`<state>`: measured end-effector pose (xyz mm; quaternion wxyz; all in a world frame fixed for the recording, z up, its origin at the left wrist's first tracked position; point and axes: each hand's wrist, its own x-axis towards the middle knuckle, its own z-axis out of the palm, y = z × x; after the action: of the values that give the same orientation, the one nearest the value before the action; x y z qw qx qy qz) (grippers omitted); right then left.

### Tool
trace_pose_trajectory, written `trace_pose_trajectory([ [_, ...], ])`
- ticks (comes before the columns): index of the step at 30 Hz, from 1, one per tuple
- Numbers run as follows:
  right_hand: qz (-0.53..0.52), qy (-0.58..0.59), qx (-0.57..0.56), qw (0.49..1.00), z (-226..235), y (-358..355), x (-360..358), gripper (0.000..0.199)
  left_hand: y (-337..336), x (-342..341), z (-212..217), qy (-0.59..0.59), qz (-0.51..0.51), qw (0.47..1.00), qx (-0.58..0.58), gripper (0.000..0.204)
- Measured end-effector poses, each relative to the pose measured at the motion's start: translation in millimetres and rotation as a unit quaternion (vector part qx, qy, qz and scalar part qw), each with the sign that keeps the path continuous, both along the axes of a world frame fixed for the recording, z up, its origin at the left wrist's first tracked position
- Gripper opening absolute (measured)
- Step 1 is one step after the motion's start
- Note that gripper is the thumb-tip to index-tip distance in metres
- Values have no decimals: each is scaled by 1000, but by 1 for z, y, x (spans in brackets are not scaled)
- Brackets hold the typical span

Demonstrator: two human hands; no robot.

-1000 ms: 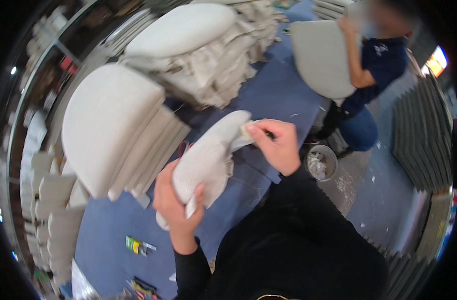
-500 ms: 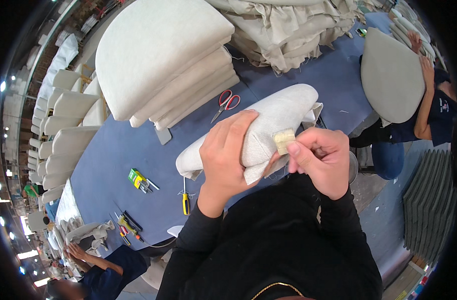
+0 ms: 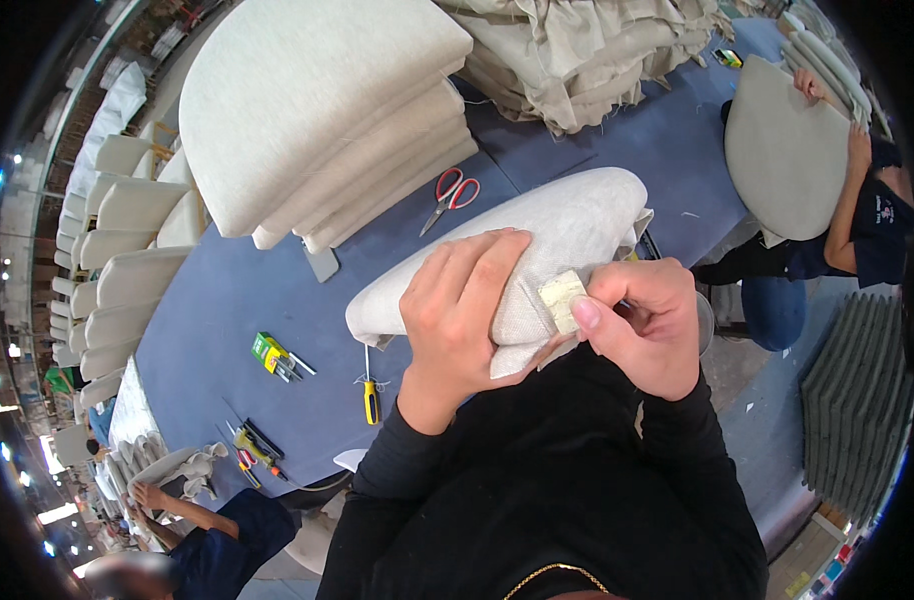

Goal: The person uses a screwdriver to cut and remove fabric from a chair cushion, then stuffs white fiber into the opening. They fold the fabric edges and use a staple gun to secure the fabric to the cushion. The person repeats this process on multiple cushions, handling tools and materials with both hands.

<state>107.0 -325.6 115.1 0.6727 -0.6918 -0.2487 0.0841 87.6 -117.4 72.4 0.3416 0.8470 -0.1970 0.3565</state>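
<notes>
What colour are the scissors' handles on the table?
Red, on the scissors lying on the blue table; the head view shows them.

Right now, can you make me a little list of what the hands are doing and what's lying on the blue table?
left hand: grips the cushion
right hand: pinches a pale tab at the cushion's edge
blue table: holds red scissors, yellow screwdriver
stack: padded panels, upper left
others: person holding a panel, right

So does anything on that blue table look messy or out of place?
Nothing looks damaged or spilled. Small tools lie scattered loose on the table: red scissors, a yellow screwdriver and a green-yellow box. The left hand holds the cushion; the right hand pinches a pale tab at its edge.
</notes>
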Motion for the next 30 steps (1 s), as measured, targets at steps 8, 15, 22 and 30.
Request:
trace_pose_trajectory([
  [8,-7,18,-6,1000,4,12,-3,21,7,-3,-4,25,-5,1000,-6,70],
  [15,-32,-9,-46,998,5,15,-1,21,8,4,-1,1,4,1000,-11,67],
  [22,-53,-16,-56,997,2,17,-2,24,9,4,-2,6,4,1000,-10,65],
  [30,-62,-39,-62,995,-2,16,-1,30,8,2,-3,17,-1,1000,-13,63],
])
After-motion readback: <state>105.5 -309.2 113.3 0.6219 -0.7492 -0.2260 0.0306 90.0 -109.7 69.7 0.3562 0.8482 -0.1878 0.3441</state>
